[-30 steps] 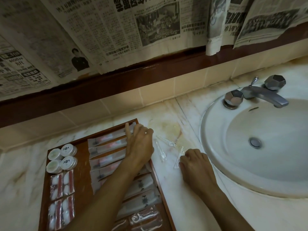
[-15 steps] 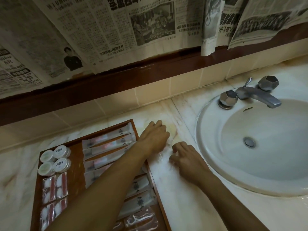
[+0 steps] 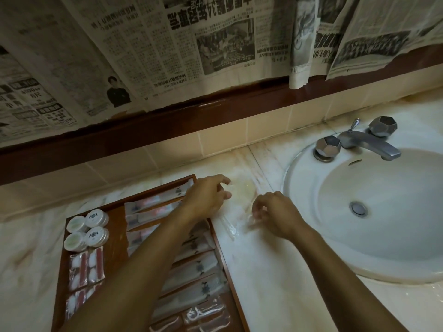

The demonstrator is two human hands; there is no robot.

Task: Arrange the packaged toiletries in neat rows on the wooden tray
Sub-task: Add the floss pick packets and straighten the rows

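Observation:
The wooden tray (image 3: 117, 218) lies on the marble counter at lower left. It holds round white containers (image 3: 87, 230), cotton packets (image 3: 86, 267) and rows of long packets (image 3: 153, 204), with more packets (image 3: 206, 312) at its near end. My left hand (image 3: 206, 197) hovers at the tray's far right corner with its fingers curled; blur hides whether it holds anything. My right hand (image 3: 275, 214) is just right of it and pinches a small clear packet (image 3: 251, 221) at its fingertips. Another clear packet (image 3: 229, 227) lies on the counter beside the tray's rim.
A white sink (image 3: 299, 178) with a metal faucet (image 3: 369, 142) fills the right side, close to my right hand. A tiled backsplash and dark wooden ledge (image 3: 215, 116) run behind, with newspapers (image 3: 167, 44) hanging above. Marble counter (image 3: 263, 283) separates tray and sink.
My left hand left the tray's packets, went right onto the counter and now is lifted with curled fingers. My right hand moved up toward the clear packets and pinched one.

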